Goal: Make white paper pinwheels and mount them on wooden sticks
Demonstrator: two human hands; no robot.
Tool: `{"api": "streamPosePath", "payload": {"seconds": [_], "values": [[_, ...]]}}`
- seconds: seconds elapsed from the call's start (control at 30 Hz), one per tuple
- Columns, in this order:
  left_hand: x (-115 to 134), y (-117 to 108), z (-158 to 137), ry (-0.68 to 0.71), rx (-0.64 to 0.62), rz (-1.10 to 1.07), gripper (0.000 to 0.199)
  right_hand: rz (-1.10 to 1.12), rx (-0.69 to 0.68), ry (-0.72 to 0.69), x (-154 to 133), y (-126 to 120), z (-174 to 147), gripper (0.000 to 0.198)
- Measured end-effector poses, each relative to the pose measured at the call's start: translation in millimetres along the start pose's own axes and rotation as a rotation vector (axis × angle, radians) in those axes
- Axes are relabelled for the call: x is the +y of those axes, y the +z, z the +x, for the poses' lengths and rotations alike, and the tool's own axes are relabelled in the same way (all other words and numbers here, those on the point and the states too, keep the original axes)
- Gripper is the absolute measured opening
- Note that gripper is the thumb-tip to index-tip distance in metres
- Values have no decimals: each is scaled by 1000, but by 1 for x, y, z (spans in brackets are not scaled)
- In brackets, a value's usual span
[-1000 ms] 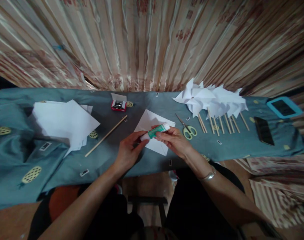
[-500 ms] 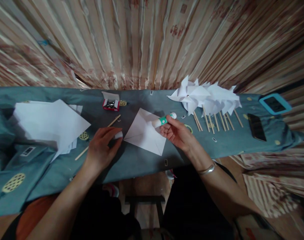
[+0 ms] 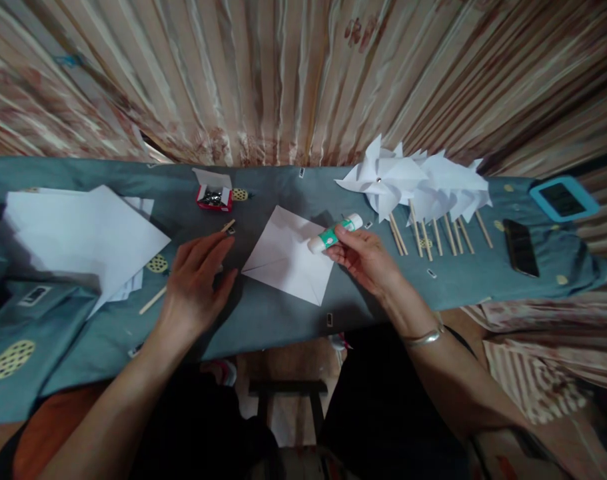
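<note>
My right hand (image 3: 360, 257) grips a green-and-white glue stick (image 3: 328, 238) between thumb and fingers. Its left end hovers over a square white sheet of paper (image 3: 288, 257) with fold creases, lying on the cloth. To the left of the sheet, my left hand (image 3: 196, 277) is open, thumb and fingers apart. A sliver of something white, which looks like the glue stick's cap (image 3: 219, 269), shows beside its fingers, mostly hidden. Under that hand runs a thin wooden stick (image 3: 152, 300), with both ends showing.
A stack of white paper (image 3: 58, 227) lies on the left. Behind my left hand stands an open red box (image 3: 214, 198) of small metal pieces. White paper pinwheels (image 3: 398, 177) on sticks lie at the right, near a phone (image 3: 521, 248) and a blue-framed device (image 3: 563, 199). Curtains hang behind the table.
My left hand has opened and drawn slightly left, letting go of the white cap. The glue stick stays in my right hand over the paper. The whole view has shifted slightly.
</note>
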State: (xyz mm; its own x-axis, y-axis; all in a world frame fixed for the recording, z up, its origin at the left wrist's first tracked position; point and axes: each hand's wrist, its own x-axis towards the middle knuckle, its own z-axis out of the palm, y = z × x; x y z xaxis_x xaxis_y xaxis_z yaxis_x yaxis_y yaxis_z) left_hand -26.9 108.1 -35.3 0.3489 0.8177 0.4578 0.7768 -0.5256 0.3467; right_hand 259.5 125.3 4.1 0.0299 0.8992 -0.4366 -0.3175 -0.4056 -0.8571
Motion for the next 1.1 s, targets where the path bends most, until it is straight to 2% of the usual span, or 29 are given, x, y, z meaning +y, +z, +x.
{"api": "streamPosePath", "payload": {"seconds": [0.1, 0.2, 0.3, 0.47, 0.6, 0.7, 0.83, 1.0, 1.1], "values": [[19, 8, 2, 88, 0, -4, 42, -55, 17, -59, 1, 1, 1, 42], [42, 25, 2, 202, -139, -93, 38, -81, 11, -65, 4, 4, 3, 44], [57, 40, 1, 220, -234, -115, 44, -86, 6, -47, 8, 5, 8, 44], [61, 46, 0, 163, -332, -114, 52, 31, -50, 43, 15, 5, 15, 37], [61, 45, 0, 149, -345, -118, 52, 137, -111, 153, 15, 7, 16, 36], [62, 45, 0, 153, -343, -114, 52, 137, -119, 156, 14, 8, 15, 34], [62, 45, 0, 149, -348, -111, 53, 19, -97, 64, 15, 9, 14, 34], [62, 45, 1, 126, -344, -131, 54, -293, 29, -300, 19, 9, 15, 30], [63, 44, 1, 118, -340, -149, 54, -515, 43, -426, 23, 7, 15, 24]]}}
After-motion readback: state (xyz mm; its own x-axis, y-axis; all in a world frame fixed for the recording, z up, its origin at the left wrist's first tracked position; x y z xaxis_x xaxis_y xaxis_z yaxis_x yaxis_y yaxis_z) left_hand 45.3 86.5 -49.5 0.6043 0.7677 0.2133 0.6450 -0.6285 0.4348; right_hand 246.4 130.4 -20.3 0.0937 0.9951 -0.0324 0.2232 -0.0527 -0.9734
